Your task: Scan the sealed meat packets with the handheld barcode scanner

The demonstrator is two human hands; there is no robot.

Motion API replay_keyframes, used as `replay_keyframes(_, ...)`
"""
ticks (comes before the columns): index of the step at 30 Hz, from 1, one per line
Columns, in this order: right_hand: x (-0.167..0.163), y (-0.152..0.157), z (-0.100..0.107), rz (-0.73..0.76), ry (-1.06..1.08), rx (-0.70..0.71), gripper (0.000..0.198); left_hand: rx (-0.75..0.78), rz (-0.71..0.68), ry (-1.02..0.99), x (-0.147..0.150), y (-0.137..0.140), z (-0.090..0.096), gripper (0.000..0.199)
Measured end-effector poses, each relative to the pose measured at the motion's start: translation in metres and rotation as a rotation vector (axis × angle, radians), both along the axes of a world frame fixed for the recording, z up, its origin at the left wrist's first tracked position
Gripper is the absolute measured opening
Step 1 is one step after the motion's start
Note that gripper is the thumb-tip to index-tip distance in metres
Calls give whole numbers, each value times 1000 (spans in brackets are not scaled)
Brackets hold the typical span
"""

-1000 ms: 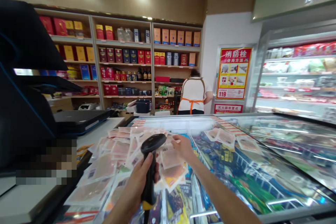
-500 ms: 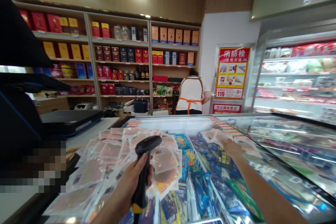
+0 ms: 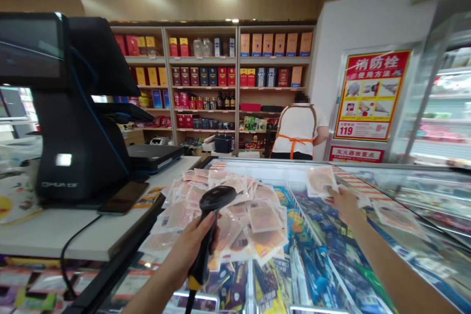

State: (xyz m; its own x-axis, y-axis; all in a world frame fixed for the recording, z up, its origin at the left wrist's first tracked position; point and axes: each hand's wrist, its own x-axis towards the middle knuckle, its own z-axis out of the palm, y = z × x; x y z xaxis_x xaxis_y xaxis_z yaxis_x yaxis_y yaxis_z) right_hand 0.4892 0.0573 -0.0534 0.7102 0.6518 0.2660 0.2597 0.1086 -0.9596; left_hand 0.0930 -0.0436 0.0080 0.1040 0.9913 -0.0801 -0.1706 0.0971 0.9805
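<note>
In the head view my left hand [image 3: 196, 243] is wrapped round the handle of a black barcode scanner [image 3: 217, 197] with a yellow band near its cord. Behind and below the scanner spreads a pile of flat clear packets [image 3: 265, 216] with pinkish contents, lying on the freezer glass. Off to the right, my right hand [image 3: 344, 201] pinches the lower right corner of one such packet [image 3: 321, 180], raised above the freezer. Another packet [image 3: 399, 217] lies on the glass to the right of that hand.
A chest freezer [image 3: 294, 310] holds blue and yellow bagged goods in wire baskets. At left, a black checkout terminal [image 3: 79, 147] and a phone [image 3: 124, 197] stand on a white counter [image 3: 84, 235]. Beyond the freezer, a person [image 3: 298, 125] faces shelves [image 3: 200, 61] of boxes.
My view has turned left, bringing the terminal and phone into sight. The right hand has lifted a packet off the freezer; the left still grips the scanner.
</note>
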Motion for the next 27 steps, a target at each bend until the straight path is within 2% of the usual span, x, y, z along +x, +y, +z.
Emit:
replay_keyframes(1, -22, 3, 7, 98, 178, 55, 13, -1, 15, 4, -8, -2, 2, 30)
replay_keyframes(3, -72, 8, 19, 250, 366, 134, 12, -2, 25, 8, -22, -7, 6, 30)
replay_keyframes(8, -199, 21, 33, 610, 517, 191, 16, -21, 94, -12, -47, -21, 13, 32)
replay_keyframes(12, -264, 28, 25, 744, 546, 170, 21, 9, 121, -38, -60, -29, 12, 31)
replay_keyframes(17, -296, 33, 14, 812, 629, 205, 24, 1, 159, -54, -75, -29, 6, 31)
replay_keyframes(27, -302, 31, 15, 784, 612, 219, 20, 4, 43, -12, -76, -35, 9, 32)
